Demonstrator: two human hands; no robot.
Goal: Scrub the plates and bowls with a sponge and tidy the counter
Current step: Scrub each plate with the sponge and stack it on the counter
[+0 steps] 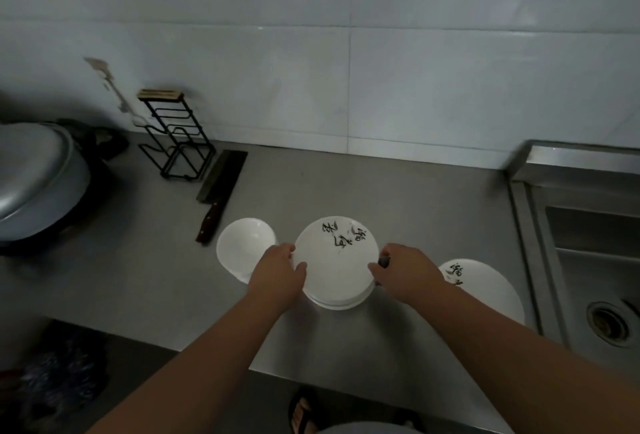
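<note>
A white plate (334, 260) with black brush lettering lies on top of a small stack of plates near the front of the steel counter (433, 212). My left hand (278, 269) grips its left rim, thumb on top. My right hand (403, 272) grips its right rim, and a small dark thing shows at its fingers. Left of the stack stand stacked white bowls (244, 246), touching my left hand. A second lettered white plate (485, 286) lies to the right, partly hidden by my right forearm. No sponge is in view.
A cleaver (221, 191) lies behind the bowls, beside a black wire rack (176, 143) by the tiled wall. A lidded grey pot (38, 177) stands at far left. A steel sink (595, 278) with a drain is at right. The counter's front edge runs below my forearms.
</note>
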